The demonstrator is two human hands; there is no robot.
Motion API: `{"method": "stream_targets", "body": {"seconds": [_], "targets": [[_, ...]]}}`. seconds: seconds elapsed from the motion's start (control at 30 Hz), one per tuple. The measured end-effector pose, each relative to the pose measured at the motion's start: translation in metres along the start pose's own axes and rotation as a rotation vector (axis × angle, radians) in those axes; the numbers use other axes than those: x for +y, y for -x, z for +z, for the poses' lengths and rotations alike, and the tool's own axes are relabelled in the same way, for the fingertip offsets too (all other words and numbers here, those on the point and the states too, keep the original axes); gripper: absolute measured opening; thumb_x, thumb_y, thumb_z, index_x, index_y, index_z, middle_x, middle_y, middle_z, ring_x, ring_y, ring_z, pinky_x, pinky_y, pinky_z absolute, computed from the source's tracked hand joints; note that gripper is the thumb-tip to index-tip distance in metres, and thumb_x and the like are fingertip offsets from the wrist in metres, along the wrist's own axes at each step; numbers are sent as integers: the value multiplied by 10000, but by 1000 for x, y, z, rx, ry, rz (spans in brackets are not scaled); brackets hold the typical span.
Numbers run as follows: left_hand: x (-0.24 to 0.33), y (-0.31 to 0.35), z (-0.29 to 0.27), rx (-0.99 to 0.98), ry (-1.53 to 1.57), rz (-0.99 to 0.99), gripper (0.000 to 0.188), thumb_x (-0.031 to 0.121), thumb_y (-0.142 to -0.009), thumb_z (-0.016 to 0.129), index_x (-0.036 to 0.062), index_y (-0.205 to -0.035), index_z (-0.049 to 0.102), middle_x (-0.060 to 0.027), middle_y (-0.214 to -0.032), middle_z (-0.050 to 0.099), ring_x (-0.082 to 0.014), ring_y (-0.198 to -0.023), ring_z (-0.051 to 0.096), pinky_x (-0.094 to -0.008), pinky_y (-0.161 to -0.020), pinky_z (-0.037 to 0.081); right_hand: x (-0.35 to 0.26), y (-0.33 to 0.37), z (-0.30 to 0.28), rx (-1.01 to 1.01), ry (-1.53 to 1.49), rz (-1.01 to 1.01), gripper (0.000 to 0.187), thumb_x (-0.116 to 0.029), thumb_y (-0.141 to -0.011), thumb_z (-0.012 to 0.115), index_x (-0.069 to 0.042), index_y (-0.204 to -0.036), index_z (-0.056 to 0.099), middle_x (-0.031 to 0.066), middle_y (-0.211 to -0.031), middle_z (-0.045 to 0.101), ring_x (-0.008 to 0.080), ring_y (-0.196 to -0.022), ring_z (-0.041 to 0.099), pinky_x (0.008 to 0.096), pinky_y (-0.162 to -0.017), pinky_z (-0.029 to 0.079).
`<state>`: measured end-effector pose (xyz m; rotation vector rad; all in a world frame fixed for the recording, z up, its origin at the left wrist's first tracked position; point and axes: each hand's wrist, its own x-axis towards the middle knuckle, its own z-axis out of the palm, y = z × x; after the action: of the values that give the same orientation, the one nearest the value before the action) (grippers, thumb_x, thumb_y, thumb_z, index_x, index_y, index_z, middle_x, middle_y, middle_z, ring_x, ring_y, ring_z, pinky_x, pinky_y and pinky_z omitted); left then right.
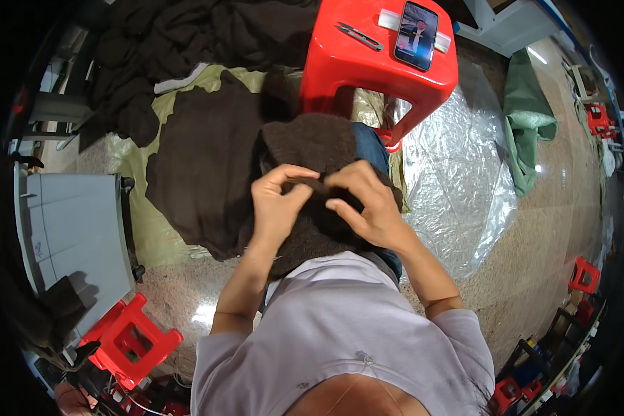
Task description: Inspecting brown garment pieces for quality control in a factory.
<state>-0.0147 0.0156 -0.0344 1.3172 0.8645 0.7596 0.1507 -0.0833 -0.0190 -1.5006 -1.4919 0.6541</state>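
A dark brown fuzzy fabric piece (310, 142) lies across my lap. My left hand (276, 204) is closed on a fold of it, pinching the edge between thumb and fingers. Close by on the right, my right hand (373, 208) has its curled fingertips at the same fold; the thumb sits a little lower, and slight blur softens the fingers. Between the two hands the cloth is bunched and dark, so its exact edge is hard to make out.
A red plastic stool (333, 59) ahead carries thread snips (359, 36) and a phone (416, 36). Brown cloth pieces (201, 159) lie on yellowish plastic sheeting at left. Clear plastic sheeting (457, 187) covers floor at right. A grey cart (76, 236) and another red stool (135, 340) stand left.
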Motion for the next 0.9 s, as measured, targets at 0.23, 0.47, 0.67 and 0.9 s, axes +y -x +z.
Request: {"method": "stream_targets", "body": {"seconds": [0.23, 0.47, 0.67, 0.9], "targets": [[6, -4, -37, -230, 659, -442, 151, 67, -918, 628, -13, -1045, 644, -76, -999, 698, -120, -918, 649, -245, -890, 486, 38, 33, -49, -17, -269, 679, 318, -14, -734, 805, 3, -1001, 634, 25, -960, 640, 130, -888, 601, 260, -792, 464], [4, -5, -30, -193, 691, -450, 131, 130, -959, 590, 18, -996, 648, -49, -957, 693, -110, -901, 638, -238, -866, 477, 38, 49, -72, 95, -680, 523, 198, -27, -793, 767, -4, -941, 638, 14, -928, 626, 92, -902, 586, 243, -766, 462], [9, -1, -22, -174, 585, -390, 137, 127, -955, 605, 9, -1012, 647, -53, -958, 690, -107, -890, 633, -227, -850, 472, 23, 37, -59, 369, 321, 114, 120, 93, -854, 619, -6, -911, 580, 132, -864, 589, 127, -820, 591, 294, -704, 478], [29, -6, -30, -134, 681, -396, 129, 110, -951, 600, -4, -1001, 636, -58, -947, 682, -116, -872, 632, -230, -824, 483, 22, 55, -66, 15, -117, 405, 227, 47, -819, 716, 8, -1027, 633, 6, -827, 608, 95, -773, 564, 234, -719, 459]]}}
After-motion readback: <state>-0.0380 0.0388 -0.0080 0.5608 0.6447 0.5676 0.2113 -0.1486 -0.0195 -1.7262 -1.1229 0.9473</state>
